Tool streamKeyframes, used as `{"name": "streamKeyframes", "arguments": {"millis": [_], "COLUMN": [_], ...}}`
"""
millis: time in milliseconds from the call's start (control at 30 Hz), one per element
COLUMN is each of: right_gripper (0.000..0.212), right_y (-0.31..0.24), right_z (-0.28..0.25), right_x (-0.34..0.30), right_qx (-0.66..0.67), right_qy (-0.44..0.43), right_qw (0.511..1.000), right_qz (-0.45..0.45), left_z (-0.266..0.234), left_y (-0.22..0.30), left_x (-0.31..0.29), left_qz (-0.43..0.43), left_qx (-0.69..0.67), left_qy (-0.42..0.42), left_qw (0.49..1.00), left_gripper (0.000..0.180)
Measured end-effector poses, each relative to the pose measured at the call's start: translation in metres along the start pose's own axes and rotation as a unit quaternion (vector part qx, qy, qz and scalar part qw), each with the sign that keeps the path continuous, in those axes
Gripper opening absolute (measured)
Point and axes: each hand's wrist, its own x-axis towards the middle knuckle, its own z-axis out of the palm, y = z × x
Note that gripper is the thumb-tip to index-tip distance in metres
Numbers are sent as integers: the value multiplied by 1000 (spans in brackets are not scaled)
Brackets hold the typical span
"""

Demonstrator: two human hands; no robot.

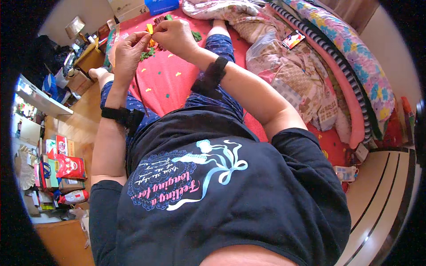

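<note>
Both my hands meet over the far part of the red bed sheet, fingertips close together. Between them is a small yellow piece (pixel 149 29), like a petal or strip; its exact kind is too small to tell. My left hand (pixel 128 52) is closed in a pinch at its left side. A thin dark stem (pixel 137 84) hangs down below that hand. My right hand (pixel 176 39), also pinching, is at the yellow piece's right side. Green leafy pieces (pixel 148 54) lie under the hands, with another green piece (pixel 196 36) beside my right wrist. Dark red pieces (pixel 159 20) lie just beyond.
My legs stretch over the red sheet (pixel 162 84). Rumpled quilts (pixel 288 75) with a phone-like object (pixel 293 40) lie to the right. A blue container (pixel 161 5) stands at the far end. Left of the bed are a wooden floor (pixel 88 111) and stacked goods including a red bag (pixel 70 166).
</note>
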Motion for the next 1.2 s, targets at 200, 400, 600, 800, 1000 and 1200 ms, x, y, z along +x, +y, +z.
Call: {"name": "streamKeyframes", "arguments": {"millis": [200, 400, 600, 800, 1000, 1200], "right_gripper": [12, 15, 21, 18, 17, 11], "right_y": [-2, -7, -14, -13, -5, -7], "right_z": [6, -5, -12, -8, -3, 5], "right_x": [-8, -11, -8, -2, -9, -19], "right_qx": [-29, -40, -34, -114, -86, 404], "right_qy": [66, -3, -70, -7, 55, 41], "right_qw": [996, 997, 997, 992, 993, 898], "right_qz": [-47, -68, -19, -43, -66, 167], "left_z": [12, -7, -8, 6, 13, 39], "left_y": [-13, -3, -4, -17, -1, -24], "left_x": [-5, -1, 4, -4, -13, -15], "left_qz": [-77, 95, 150, -28, -39, -66], "left_qx": [-101, 150, 201, -63, -62, -397], "left_qy": [65, -30, -11, 22, 37, 97], "left_qw": [990, 984, 968, 997, 997, 910], "left_gripper": [21, 17, 17, 19, 21, 16]}}
